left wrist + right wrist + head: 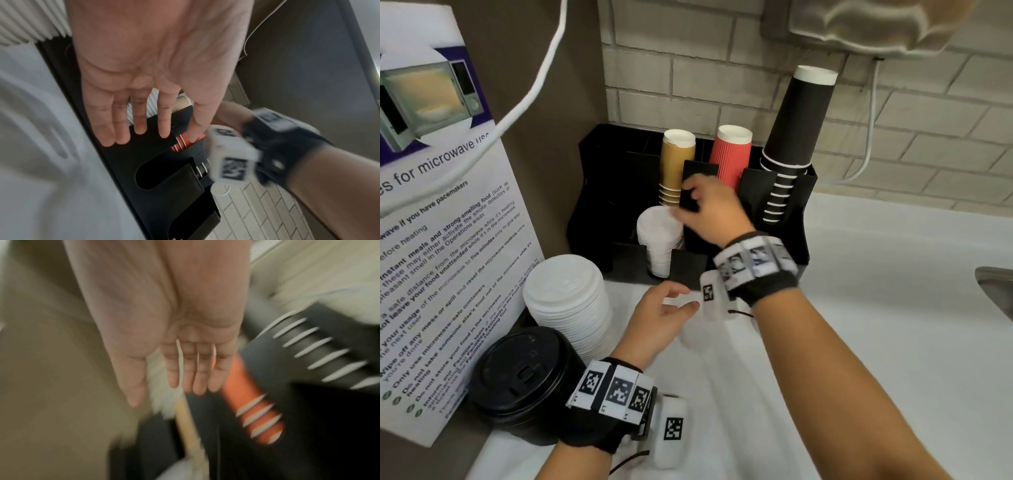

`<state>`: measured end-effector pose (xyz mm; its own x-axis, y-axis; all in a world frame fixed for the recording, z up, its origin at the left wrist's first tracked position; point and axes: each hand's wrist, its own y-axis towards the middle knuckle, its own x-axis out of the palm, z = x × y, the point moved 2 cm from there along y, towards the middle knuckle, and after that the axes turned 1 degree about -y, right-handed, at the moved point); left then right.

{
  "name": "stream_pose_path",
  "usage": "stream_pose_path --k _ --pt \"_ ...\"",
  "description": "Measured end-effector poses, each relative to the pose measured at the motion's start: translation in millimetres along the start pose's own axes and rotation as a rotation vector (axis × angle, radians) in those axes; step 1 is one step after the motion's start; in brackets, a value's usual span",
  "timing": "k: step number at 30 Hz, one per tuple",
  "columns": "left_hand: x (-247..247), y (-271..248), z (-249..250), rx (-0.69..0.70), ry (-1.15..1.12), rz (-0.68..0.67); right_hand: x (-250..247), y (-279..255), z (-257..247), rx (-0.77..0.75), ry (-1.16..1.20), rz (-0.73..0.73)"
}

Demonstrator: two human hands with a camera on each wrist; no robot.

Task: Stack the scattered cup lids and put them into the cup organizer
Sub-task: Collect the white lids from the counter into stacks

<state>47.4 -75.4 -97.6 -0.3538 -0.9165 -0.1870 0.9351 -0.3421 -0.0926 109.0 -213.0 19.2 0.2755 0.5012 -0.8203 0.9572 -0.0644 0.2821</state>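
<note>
A black cup organizer (592, 192) stands at the back of the white counter. A stack of small white lids (659, 240) sits in its front slot. My right hand (683, 204) hovers at the top of that stack, fingers straight and empty in the blurred right wrist view (164, 394). My left hand (681, 298) is open above the counter, just in front of the organizer (164, 178), palm bare (144, 129). A taller stack of large white lids (566, 298) and a stack of black lids (524, 377) stand on the counter to the left.
Gold cups (676, 164), red cups (732, 154) and black cups (798, 126) fill the organizer's rear slots. A microwave notice (441, 240) leans at the left, with a white cable (530, 99) across it. A sink edge (996, 291) shows at the far right.
</note>
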Motion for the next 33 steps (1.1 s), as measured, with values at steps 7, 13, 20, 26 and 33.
stream_pose_path --k 7,13,20,26,33 --pt "-3 -1 3 0.003 0.012 0.008 -67 -102 104 0.527 0.085 0.075" --pt "5 0 4 0.013 0.042 -0.016 -27 -141 131 0.705 -0.018 -0.224" --pt "7 -2 1 0.012 0.050 -0.024 5 -141 133 0.691 -0.055 -0.260" --pt "6 -5 1 0.011 0.049 -0.025 -2 -142 131 0.667 -0.031 -0.247" --pt "19 -13 13 0.150 -0.107 -0.202 -21 -127 69 0.328 0.398 -0.303"
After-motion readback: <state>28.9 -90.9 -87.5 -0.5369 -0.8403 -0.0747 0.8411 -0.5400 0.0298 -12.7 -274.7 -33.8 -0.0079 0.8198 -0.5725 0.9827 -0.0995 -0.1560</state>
